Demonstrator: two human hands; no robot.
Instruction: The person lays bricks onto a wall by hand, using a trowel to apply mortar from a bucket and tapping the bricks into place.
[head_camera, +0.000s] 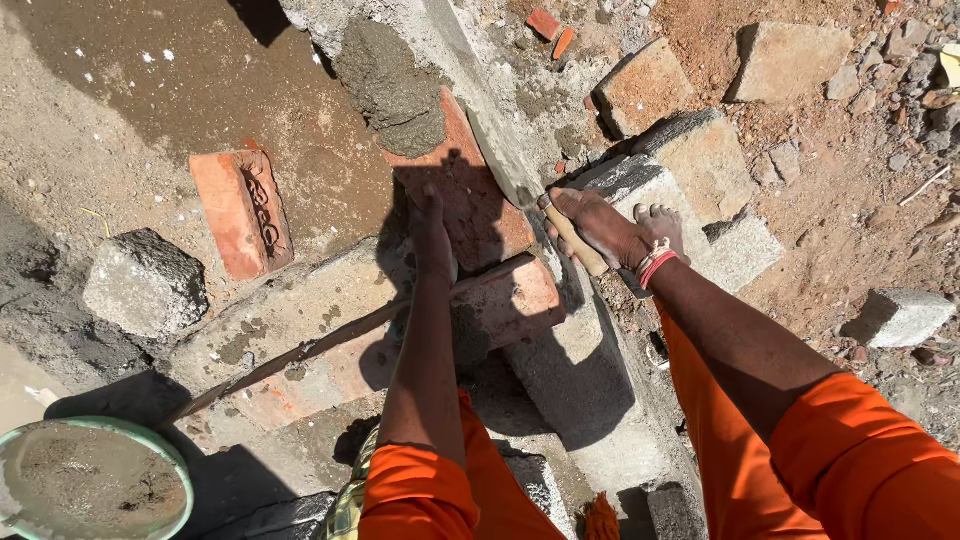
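Note:
My right hand (598, 226) grips the wooden handle of a trowel (503, 155) whose grey, mortar-smeared blade points up and left along a concrete edge. A red and white band circles that wrist. My left hand (432, 232) rests flat on a red brick (470, 205) laid in the wall; a second red brick (512, 298) lies just right of my forearm. A lump of wet grey mortar (392, 88) sits above the brick. Both arms wear orange sleeves.
A loose red brick (242, 210) lies on the ground at left beside a grey stone (145, 282). A green-rimmed pan of mortar (88, 480) stands at bottom left. Concrete blocks (700, 160) and rubble litter the red soil at right. A bare foot (660, 225) shows near my right hand.

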